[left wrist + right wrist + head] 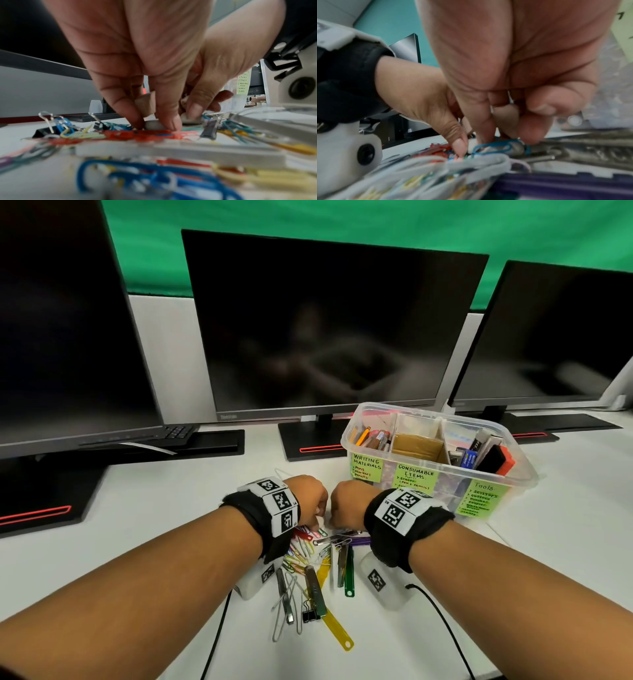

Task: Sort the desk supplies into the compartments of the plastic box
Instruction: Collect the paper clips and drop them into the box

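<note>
A heap of coloured paper clips [301, 546], metal clips and plastic file fasteners [349, 573] lies on the white desk in front of me. Both hands reach down into its far end, knuckles almost touching. In the left wrist view my left hand [154, 124] pinches a small grey-white piece [152, 125] between thumb and fingertips, above a red clip [150, 133]. Just beyond, my right hand [193, 116] pinches a second whitish piece [189, 120]. In the right wrist view my right hand [505, 139] sits on a blue paper clip [494, 146]. The clear plastic box [513, 494] stands to the right.
The box has three labelled compartments holding pens, a brown cardboard piece and tools. Three dark monitors [325, 330] on black bases line the back of the desk. A black binder clip [310, 616] and a yellow fastener [337, 631] lie nearest me. Two black cables [442, 621] trail off the front edge.
</note>
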{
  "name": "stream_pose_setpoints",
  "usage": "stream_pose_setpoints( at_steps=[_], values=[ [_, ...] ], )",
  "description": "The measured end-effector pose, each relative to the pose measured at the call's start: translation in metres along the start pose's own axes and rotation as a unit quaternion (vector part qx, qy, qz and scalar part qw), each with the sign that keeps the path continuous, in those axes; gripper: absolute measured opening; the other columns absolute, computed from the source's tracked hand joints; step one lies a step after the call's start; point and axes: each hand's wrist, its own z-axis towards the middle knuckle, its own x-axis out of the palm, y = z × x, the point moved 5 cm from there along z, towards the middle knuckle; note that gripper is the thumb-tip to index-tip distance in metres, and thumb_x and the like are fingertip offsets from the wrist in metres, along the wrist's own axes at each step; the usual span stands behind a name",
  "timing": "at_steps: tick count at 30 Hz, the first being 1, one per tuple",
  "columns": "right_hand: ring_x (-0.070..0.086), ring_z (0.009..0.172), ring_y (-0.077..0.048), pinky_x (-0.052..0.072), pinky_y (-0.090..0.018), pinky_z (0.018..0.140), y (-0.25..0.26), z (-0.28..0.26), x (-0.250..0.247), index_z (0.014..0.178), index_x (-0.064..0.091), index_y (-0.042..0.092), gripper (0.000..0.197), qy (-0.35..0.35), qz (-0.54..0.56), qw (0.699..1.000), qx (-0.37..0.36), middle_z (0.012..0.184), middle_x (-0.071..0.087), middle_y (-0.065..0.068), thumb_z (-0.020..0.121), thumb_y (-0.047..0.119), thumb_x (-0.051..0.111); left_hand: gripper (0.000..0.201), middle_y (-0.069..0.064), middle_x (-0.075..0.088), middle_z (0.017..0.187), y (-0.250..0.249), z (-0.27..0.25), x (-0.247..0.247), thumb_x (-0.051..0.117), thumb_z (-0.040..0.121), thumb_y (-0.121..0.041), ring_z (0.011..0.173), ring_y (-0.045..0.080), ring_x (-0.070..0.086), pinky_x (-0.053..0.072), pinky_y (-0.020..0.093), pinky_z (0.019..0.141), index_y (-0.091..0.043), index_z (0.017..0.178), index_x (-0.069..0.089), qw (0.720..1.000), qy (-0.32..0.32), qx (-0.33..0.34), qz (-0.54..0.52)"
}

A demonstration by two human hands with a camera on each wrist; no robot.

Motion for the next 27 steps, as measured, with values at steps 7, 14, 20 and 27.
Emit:
stream_pose_setpoints(
  at_steps=[7, 14, 20, 27],
  values=[
    [0.060, 0.107, -0.029, 0.048, -0.031, 0.084, -0.004, 0.000, -0.002, 0.116, 0.061, 0.004, 0.034, -0.024, -0.001, 1.000, 0.019, 0.117, 0.063, -0.013, 0.092, 0.028, 0.054, 0.025, 0.006, 0.063, 0.111, 0.012, -0.008, -0.003, 0.062, 0.087, -0.027, 0.103, 0.023, 0.058, 0.040, 0.026, 0.078, -0.015, 0.109, 0.063, 0.999, -0.017, -0.026, -0.018],
    [0.064, 0.096, -0.026, 0.053, -0.034, 0.083, -0.015, -0.038, -0.036, 0.108, 0.065, 0.008, 0.024, -0.132, 0.141, 0.981, 0.001, 0.103, 0.066, -0.009, 0.093, 0.023, 0.055, 0.027, 0.006, 0.056, 0.119, 0.017, -0.021, -0.036, 0.046, 0.097, -0.021, 0.108, 0.022, 0.054, 0.040, 0.027, 0.084, -0.013, 0.120, 0.057, 0.994, -0.058, -0.020, -0.085],
    [0.067, 0.077, -0.033, 0.055, -0.040, 0.069, -0.067, -0.082, -0.086, 0.088, 0.060, 0.017, 0.003, -0.340, 0.300, 0.891, 0.006, 0.077, 0.068, -0.015, 0.090, 0.019, 0.059, 0.012, -0.003, 0.052, 0.099, 0.012, -0.029, -0.068, 0.045, 0.097, -0.023, 0.089, 0.017, 0.053, 0.040, 0.027, 0.076, -0.019, 0.102, 0.055, 0.983, -0.112, 0.004, -0.145],
    [0.059, 0.099, -0.021, 0.043, -0.028, 0.085, -0.127, -0.082, -0.081, 0.123, 0.058, 0.021, 0.037, -0.290, 0.173, 0.937, 0.092, 0.118, 0.064, -0.003, 0.089, 0.034, 0.062, 0.020, 0.000, 0.055, 0.108, -0.007, -0.030, -0.071, 0.043, 0.099, -0.025, 0.101, 0.020, 0.058, 0.046, 0.030, 0.083, -0.017, 0.113, 0.054, 0.981, -0.104, 0.012, -0.166]
  ],
)
